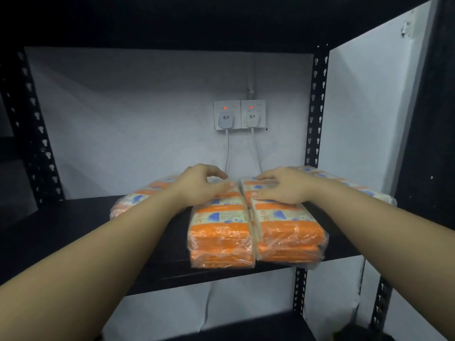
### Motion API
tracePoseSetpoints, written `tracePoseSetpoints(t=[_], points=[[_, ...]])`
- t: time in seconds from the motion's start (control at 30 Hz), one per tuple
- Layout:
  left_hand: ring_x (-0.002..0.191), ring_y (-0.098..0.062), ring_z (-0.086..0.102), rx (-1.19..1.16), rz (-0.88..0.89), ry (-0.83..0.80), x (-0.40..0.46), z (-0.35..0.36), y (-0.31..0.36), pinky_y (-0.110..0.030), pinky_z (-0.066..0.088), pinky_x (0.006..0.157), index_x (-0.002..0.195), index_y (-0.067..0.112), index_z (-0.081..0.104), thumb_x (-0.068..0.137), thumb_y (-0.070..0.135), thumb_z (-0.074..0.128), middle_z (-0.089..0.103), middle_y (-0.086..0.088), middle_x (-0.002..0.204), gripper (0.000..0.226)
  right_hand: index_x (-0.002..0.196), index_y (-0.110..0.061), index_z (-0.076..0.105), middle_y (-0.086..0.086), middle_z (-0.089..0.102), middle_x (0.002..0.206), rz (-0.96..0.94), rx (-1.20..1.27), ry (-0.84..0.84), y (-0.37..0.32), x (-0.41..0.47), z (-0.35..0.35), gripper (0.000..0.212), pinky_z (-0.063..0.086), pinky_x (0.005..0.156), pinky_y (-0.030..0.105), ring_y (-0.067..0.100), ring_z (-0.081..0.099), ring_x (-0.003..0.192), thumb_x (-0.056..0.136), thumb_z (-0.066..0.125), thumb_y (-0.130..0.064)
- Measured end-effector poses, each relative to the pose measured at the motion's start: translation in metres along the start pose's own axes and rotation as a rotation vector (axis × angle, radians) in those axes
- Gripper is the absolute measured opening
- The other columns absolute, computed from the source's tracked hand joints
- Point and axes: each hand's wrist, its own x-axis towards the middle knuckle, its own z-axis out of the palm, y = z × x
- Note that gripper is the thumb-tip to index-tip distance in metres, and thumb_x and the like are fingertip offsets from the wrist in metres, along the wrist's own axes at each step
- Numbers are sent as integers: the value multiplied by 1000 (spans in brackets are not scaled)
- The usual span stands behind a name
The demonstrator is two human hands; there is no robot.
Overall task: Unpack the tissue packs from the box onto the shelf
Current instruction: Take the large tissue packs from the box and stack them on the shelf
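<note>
tissue packs (221, 232) on shelf (73, 217) – sockets (240, 114) behind

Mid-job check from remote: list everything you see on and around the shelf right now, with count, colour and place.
tissue packs: four visible, orange and cream in clear wrap; two front-centre side by side, one behind left, one behind right
shelf board: one, black, under the packs
shelf uprights: black, slotted; back left and back right
wall sockets: two, white, red lights on, back wall centre
plugs: two, pale, one in each socket, cables hanging down behind the packs
wall: pale grey-white, behind the shelf
left hand: one, resting on the front left pack
right hand: one, resting on the front right pack
</note>
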Motion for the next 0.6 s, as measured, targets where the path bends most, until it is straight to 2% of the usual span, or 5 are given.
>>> tracePoseSetpoints(t=[0.07, 0.27, 0.37, 0.47, 0.6], points=[[113, -7, 65, -47, 66, -46, -17, -10, 11, -31, 52, 91, 120, 37, 72, 83, 70, 68, 67, 20, 121, 51, 148, -48, 46, -8, 59, 144, 7, 42, -12, -6, -28, -2, 86, 45, 82, 30, 13, 61, 108, 73, 56, -88], [141, 3, 36, 198, 236, -426, -69, -9, 28, -31, 27, 120, 149, 58, 36, 62, 102, 47, 35, 31, 159, 99, 154, -56, 31, -17, 28, 167, -66, 3, -1, -27, -106, 25, 112, 21, 118, 36, 17, 14, 158, 55, 38, -109], [147, -7, 35, 217, 189, -412, -75, -17, 21, -35, 23, 124, 149, 58, 37, 67, 93, 56, 38, 27, 159, 91, 154, -50, 36, -13, 33, 163, -58, -44, 24, -23, -113, 27, 104, 26, 122, 40, 20, 24, 153, 63, 51, -98], [150, -20, 28, 243, 151, -421, -75, -30, 12, -44, 14, 126, 146, 59, 42, 60, 93, 55, 45, 20, 152, 94, 151, -51, 43, -15, 40, 158, -7, -11, 37, -11, -119, 18, 89, 38, 100, 23, 17, 38, 144, 68, 63, -77], [130, -11, 45, 223, 161, -446, -68, -41, 6, -30, 33, 108, 145, 52, 48, 77, 65, 75, 50, 19, 136, 74, 146, -57, 47, -19, 47, 152, 22, 29, 62, 3, -131, 13, 87, 32, 112, 26, 12, 42, 141, 60, 57, -65]])
